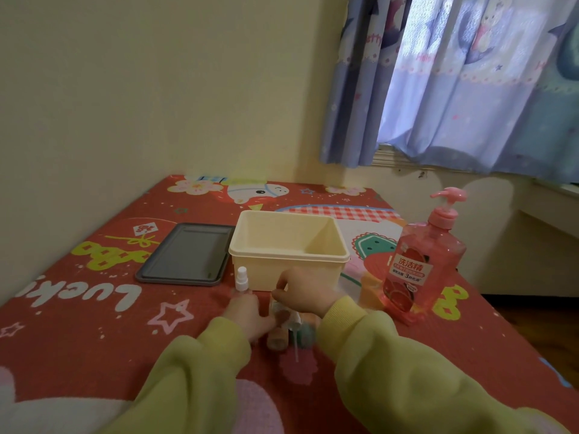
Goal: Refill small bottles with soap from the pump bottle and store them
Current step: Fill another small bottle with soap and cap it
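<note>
A pink pump bottle of soap stands at the right on the red patterned cloth. In front of the cream storage box, my left hand wraps the lower part of a small upright spray bottle with a white cap. My right hand hovers with its fingers bent down over a small brownish bottle. Whether it grips anything is hidden. A white spray head with a thin tube and a greenish small bottle sit under my right wrist.
A grey lid or tray lies flat left of the box. The box is open and looks empty. Yellow walls close in at the back and left. A curtain hangs at the upper right, and the table's right edge drops to a dark floor.
</note>
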